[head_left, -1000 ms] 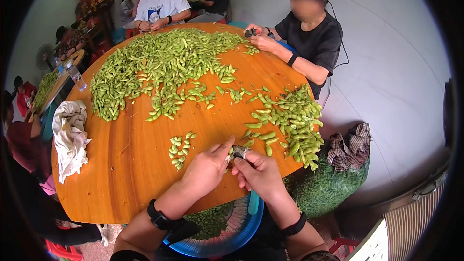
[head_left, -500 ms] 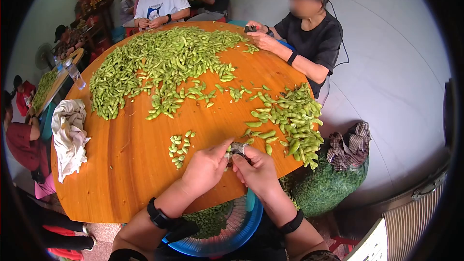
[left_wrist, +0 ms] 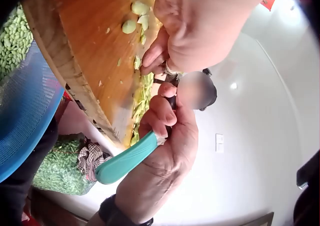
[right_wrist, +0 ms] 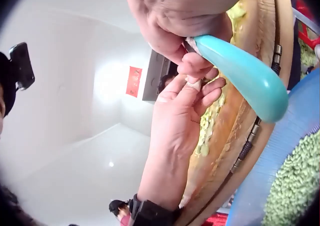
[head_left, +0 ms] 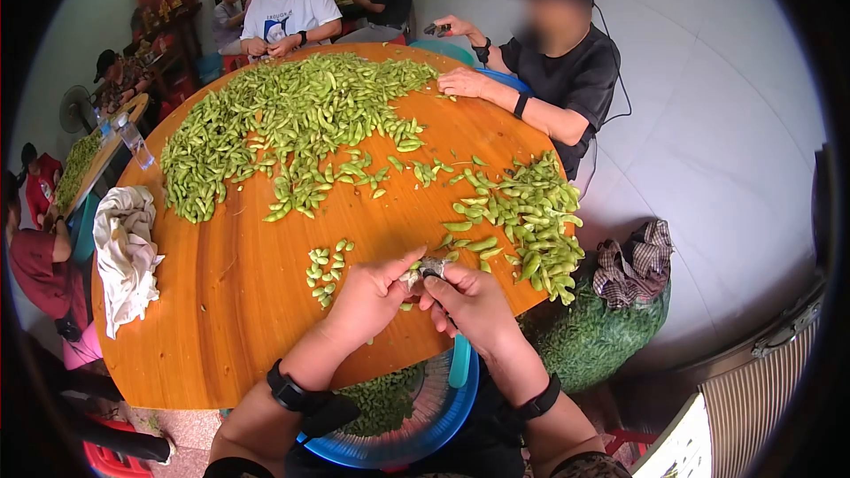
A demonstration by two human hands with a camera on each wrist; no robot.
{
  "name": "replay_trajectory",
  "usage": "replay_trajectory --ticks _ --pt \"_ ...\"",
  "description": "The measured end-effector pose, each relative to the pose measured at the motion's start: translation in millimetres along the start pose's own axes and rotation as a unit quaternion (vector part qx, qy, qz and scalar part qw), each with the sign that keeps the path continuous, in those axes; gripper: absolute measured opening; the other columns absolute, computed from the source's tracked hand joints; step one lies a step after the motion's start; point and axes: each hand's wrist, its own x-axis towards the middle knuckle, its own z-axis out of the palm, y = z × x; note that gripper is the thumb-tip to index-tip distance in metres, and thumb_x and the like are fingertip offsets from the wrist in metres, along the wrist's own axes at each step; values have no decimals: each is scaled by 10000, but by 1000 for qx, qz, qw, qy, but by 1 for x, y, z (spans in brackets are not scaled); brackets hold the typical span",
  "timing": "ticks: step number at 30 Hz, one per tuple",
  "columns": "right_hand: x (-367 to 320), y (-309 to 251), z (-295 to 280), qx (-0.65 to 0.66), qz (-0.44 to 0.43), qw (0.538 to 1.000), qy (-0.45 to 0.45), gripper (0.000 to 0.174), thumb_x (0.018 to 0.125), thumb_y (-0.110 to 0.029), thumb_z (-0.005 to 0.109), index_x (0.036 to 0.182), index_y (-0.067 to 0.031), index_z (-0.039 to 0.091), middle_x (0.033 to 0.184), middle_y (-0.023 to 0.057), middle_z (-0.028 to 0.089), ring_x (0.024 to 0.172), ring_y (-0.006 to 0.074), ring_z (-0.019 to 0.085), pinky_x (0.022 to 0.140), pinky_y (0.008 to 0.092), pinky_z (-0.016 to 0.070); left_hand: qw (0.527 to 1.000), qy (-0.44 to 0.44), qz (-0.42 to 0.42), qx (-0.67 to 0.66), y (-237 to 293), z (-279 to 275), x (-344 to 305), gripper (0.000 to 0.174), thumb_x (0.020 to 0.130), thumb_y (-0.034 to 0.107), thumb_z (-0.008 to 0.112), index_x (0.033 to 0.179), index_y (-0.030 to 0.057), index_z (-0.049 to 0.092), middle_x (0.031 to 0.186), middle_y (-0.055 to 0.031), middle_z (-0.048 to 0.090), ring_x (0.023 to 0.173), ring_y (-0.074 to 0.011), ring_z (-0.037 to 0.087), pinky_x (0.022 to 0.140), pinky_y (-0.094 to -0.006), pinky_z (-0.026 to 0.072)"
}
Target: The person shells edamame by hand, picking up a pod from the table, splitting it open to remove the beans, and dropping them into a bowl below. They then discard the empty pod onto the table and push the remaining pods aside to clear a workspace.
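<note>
Over the near edge of the table, my two hands meet fingertip to fingertip. My left hand point(head_left: 359, 305) pinches a small green bean pod point(head_left: 414, 267), mostly hidden by the fingers. My right hand point(head_left: 478, 305) grips a tool with a teal handle point(right_wrist: 245, 76); its working end is hidden among the fingers. That handle points down toward my body, over the blue basket point(head_left: 471, 403). Whitish wrapping shows around a left fingertip in the right wrist view. Shelled beans point(head_left: 320, 276) lie just left of my left hand, and loose pods point(head_left: 536, 221) are heaped beyond my right.
A large pod heap point(head_left: 301, 111) covers the far side of the wooden table point(head_left: 239, 301). A white cloth point(head_left: 126, 257) lies at the left edge, near a bottle point(head_left: 135, 142). A full green net sack point(head_left: 602, 336) stands at right. Other people sit around.
My hands stay together, with small finger shifts around the pod. The person at right has parted their hands, one raised with a dark object. The head view has shifted slightly.
</note>
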Motion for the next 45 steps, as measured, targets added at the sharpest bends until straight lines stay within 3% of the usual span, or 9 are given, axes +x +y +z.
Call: replay_trajectory --ticks 10,26,28,31,32,34,39,41,45 --pt "-16 -6 5 -47 -9 998 29 191 967 -133 511 836 -19 592 693 3 584 477 49 503 398 192 364 984 33 93 146 8 -2 -2 473 797 -57 618 1218 160 623 898 -133 694 762 -217 694 686 -287 548" --pt "-10 15 13 -87 -88 989 82 117 955 -98 519 914 -49 617 660 -29 544 478 33 469 425 190 362 974 48 142 170 6 0 -4 454 776 -15 621 1213 107 605 839 -165 663 734 -314 654 646 -365 538" --pt "-7 17 9 -57 -74 993 68 121 955 -102 519 919 -52 623 660 -29 548 474 34 465 417 189 351 991 19 77 110 7 -2 -3 381 830 -27 607 1191 95 629 861 -120 702 743 -170 692 680 -276 548" --pt "-6 11 -1 9 -41 998 35 128 956 -108 520 933 -52 632 662 -27 557 467 37 459 401 189 335 999 -39 9 10 5 -8 0 338 887 -7 569 1214 66 610 912 -82 708 779 -122 676 709 -257 548" --pt "-6 9 -4 44 -23 999 14 132 957 -110 520 941 -50 636 665 -26 563 465 38 458 393 189 328 999 -40 9 10 3 -8 1 338 887 -7 569 1214 66 610 912 -82 708 779 -122 676 709 -257 548" --pt "-4 7 -10 59 -8 998 4 138 958 -109 517 947 -47 639 665 -26 565 461 36 456 386 186 323 964 -88 -77 -240 -2 -10 4 339 926 13 529 1262 42 567 986 -65 688 819 -122 665 737 -268 554" --pt "-7 1 -3 8 -15 1000 18 119 940 -83 534 941 -34 642 677 -21 581 501 50 498 426 196 362 949 -69 -102 -292 15 -11 4 192 918 11 530 1102 9 586 946 -45 669 791 -112 654 677 -258 547" --pt "-7 8 2 -137 -141 977 77 85 903 -46 561 939 -9 629 672 40 593 577 96 560 513 253 429 999 -5 2 -45 22 -10 1 162 859 -5 571 1021 5 566 870 -43 659 737 -97 643 599 -272 517" --pt "-12 10 9 -228 -201 948 97 90 860 -19 583 944 4 607 689 140 593 624 185 600 595 309 458 988 37 65 132 19 -3 -3 186 810 -16 575 993 6 551 812 -95 644 671 -162 646 565 -325 491"
